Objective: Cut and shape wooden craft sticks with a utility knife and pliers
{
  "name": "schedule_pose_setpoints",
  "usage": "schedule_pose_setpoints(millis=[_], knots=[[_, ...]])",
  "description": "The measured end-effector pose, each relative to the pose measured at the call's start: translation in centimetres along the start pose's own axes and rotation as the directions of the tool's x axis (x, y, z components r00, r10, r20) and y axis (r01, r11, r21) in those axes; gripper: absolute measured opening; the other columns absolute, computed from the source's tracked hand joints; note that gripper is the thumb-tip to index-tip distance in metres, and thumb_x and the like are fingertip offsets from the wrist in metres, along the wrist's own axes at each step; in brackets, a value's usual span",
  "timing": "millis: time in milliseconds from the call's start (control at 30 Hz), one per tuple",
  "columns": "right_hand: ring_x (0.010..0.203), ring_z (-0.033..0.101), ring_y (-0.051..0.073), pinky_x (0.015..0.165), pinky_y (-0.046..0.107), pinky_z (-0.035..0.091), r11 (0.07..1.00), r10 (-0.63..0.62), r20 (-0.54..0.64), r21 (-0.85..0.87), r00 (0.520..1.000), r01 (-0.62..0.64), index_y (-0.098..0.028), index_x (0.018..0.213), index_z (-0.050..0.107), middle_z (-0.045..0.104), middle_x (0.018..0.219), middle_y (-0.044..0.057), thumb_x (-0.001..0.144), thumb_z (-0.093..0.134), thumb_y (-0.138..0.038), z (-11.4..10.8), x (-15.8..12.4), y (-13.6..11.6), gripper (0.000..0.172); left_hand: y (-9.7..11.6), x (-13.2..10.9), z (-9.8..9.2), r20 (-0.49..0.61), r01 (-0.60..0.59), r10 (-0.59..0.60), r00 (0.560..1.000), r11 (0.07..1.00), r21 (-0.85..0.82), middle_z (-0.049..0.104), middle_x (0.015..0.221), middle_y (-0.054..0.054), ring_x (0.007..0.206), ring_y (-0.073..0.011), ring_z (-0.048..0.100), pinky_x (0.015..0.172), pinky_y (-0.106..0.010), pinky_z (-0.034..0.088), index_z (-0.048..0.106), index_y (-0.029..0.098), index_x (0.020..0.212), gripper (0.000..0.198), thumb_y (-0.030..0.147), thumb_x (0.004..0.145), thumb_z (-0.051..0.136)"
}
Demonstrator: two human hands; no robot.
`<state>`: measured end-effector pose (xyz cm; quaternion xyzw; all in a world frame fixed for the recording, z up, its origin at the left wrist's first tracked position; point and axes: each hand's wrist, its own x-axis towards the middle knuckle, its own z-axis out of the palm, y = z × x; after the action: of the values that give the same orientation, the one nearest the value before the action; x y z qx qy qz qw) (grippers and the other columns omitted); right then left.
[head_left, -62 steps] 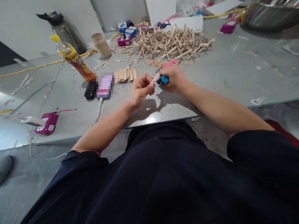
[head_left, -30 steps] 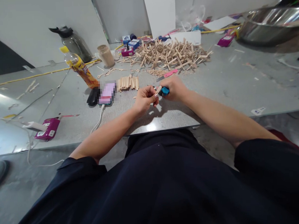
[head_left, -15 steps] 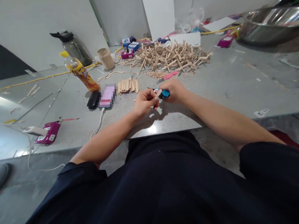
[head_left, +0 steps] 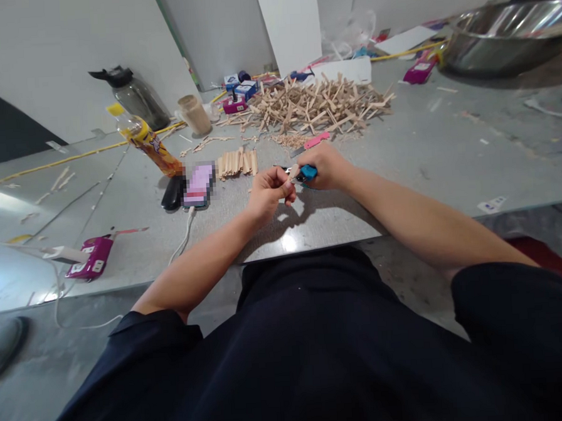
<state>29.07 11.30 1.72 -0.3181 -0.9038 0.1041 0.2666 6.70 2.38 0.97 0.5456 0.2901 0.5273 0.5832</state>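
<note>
My left hand [head_left: 271,191] pinches a short flat wooden stick [head_left: 294,171] between thumb and fingers, low over the front of the table. Close against it on the right, my right hand [head_left: 328,164] is closed round a blue-handled tool [head_left: 309,172] with black and metal parts. The metal end of this tool is beside the stick, and its exact kind is partly hidden by the fingers. Just behind my hands lies a pink-handled knife [head_left: 315,141] with a grey blade. Left of them, a neat bundle of short wooden sticks [head_left: 237,162] rests on the table.
A large heap of wooden sticks [head_left: 320,105] lies at the back, with small chips before it. To the left are a phone [head_left: 198,182] on a cable, a drink bottle [head_left: 148,142] and a grey water bottle [head_left: 138,98]. A steel bowl [head_left: 494,51] stands back right.
The stick in my left hand has shifted slightly and turned beside the blue-handled tool. Both hands keep their hold. The whole view has moved a little.
</note>
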Motion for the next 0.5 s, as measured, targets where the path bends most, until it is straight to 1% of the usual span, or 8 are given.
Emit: schedule_pose_setpoints(millis=[167, 267, 333, 433, 500], knots=[[0.077, 0.063, 0.029, 0.075, 0.046, 0.040, 0.998, 0.044, 0.040, -0.044, 0.998, -0.042, -0.030, 0.075, 0.064, 0.075, 0.078, 0.008, 0.102, 0.073, -0.040, -0.1, 0.0, -0.3, 0.030, 0.1, -0.1, 0.0, 0.012, -0.002, 0.001, 1.000, 1.000, 0.004, 0.071, 0.061, 0.002, 0.052, -0.0124, 0.066, 0.049, -0.023, 0.050, 0.059, 0.024, 0.077, 0.064, 0.053, 0.078, 0.116], [0.077, 0.060, 0.028, 0.075, 0.046, 0.038, 0.996, 0.070, 0.042, -0.063, 0.997, -0.067, -0.030, 0.076, 0.064, 0.074, 0.077, 0.009, 0.104, 0.071, -0.044, -0.2, 0.0, -0.7, 0.033, 0.0, -0.1, 0.0, 0.009, -0.024, 0.024, 1.000, 1.000, 0.001, 0.071, 0.061, 0.001, 0.052, -0.0126, 0.065, 0.050, -0.024, 0.051, 0.059, 0.025, 0.076, 0.064, 0.053, 0.078, 0.117], [0.076, 0.058, 0.028, 0.075, 0.046, 0.035, 0.994, 0.085, 0.032, -0.074, 0.996, -0.083, -0.029, 0.074, 0.060, 0.072, 0.076, 0.009, 0.103, 0.072, -0.047, -0.3, 0.0, -0.9, 0.035, -0.1, 0.0, 0.1, 0.003, -0.028, 0.028, 1.000, 1.000, 0.002, 0.071, 0.060, 0.001, 0.051, -0.0126, 0.064, 0.050, -0.025, 0.052, 0.059, 0.025, 0.076, 0.063, 0.051, 0.079, 0.116], [0.078, 0.058, 0.028, 0.075, 0.045, 0.032, 0.992, 0.101, 0.017, -0.076, 0.995, -0.099, -0.029, 0.073, 0.054, 0.069, 0.075, 0.009, 0.101, 0.072, -0.048, -0.5, 0.1, -1.1, 0.039, -0.2, 0.1, 0.2, -0.037, -0.012, 0.012, 0.999, 1.000, 0.006, 0.071, 0.061, 0.002, 0.051, -0.0122, 0.065, 0.052, -0.026, 0.054, 0.060, 0.025, 0.077, 0.057, 0.043, 0.085, 0.113], [0.079, 0.061, 0.030, 0.076, 0.045, 0.032, 0.992, 0.111, 0.009, -0.065, 0.994, -0.110, -0.029, 0.074, 0.057, 0.069, 0.077, 0.009, 0.102, 0.071, -0.049, -0.6, 0.0, -1.3, 0.037, -0.2, 0.1, 0.3, -0.066, 0.002, -0.002, 0.998, 1.000, 0.009, 0.072, 0.062, 0.002, 0.052, -0.0117, 0.066, 0.053, -0.025, 0.054, 0.060, 0.024, 0.077, 0.053, 0.036, 0.089, 0.110]])
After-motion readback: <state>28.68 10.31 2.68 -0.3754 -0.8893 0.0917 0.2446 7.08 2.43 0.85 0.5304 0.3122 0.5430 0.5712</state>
